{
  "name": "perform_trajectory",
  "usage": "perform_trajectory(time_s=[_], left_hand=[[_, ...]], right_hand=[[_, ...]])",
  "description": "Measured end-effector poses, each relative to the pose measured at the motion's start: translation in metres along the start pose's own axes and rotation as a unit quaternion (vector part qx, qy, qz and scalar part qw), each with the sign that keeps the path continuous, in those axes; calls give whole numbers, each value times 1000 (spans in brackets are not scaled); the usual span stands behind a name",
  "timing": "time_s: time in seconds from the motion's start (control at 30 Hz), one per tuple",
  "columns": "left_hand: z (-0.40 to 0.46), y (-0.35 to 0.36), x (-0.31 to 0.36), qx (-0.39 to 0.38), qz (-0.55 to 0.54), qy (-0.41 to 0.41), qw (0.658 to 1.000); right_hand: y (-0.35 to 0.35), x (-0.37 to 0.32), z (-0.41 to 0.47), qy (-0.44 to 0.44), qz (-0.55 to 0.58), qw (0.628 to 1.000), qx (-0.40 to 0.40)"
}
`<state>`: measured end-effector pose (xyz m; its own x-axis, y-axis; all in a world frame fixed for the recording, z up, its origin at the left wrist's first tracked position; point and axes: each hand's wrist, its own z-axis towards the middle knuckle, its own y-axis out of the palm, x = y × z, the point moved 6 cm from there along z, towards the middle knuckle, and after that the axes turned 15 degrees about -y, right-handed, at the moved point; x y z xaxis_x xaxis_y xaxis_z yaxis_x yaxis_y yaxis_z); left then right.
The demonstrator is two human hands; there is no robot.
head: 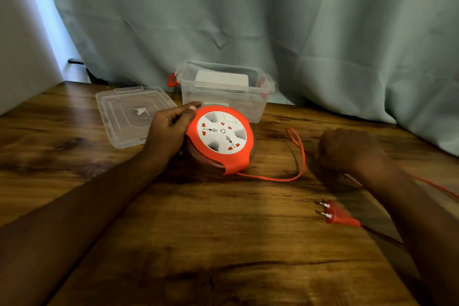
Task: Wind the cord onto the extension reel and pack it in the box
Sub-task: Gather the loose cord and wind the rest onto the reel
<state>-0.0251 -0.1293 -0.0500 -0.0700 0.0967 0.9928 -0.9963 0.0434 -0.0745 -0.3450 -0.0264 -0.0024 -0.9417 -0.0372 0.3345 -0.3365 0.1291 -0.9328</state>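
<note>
A round extension reel [221, 139] with an orange rim and a white socket face sits tilted on the wooden table. My left hand [171, 129] grips its left edge. A thin orange cord [296, 154] leaves the reel's lower side, loops to the right and runs under my right hand [345, 151], which is blurred and closed over the cord. The orange two-pin plug [335, 213] lies on the table near my right forearm. Behind the reel stands a clear plastic box [226, 94] with orange latches, open on top.
The box's clear lid [131, 114] lies flat to the left of the box. A pale green curtain [273, 20] hangs along the table's back edge. Bare wooden table [198, 243] lies in front of the reel.
</note>
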Motion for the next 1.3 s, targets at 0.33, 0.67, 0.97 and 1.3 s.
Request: perform_trajectory(time_s=[0.33,0.67,0.97,1.3], left_hand=[[1,3,-1,-17,15,-17,1000],[5,7,-6,-54,26,-37,998],[6,9,-8,-54,31,-41,997],[3,9,-5,-49,33,-34,998]], right_hand=[[-84,-50,-18,-179,81,960,199],[-91,-131,52,-378,158,909,79],[-84,-126,58,-376,193,902,89],[-86,-127,51,-377,151,904,134]])
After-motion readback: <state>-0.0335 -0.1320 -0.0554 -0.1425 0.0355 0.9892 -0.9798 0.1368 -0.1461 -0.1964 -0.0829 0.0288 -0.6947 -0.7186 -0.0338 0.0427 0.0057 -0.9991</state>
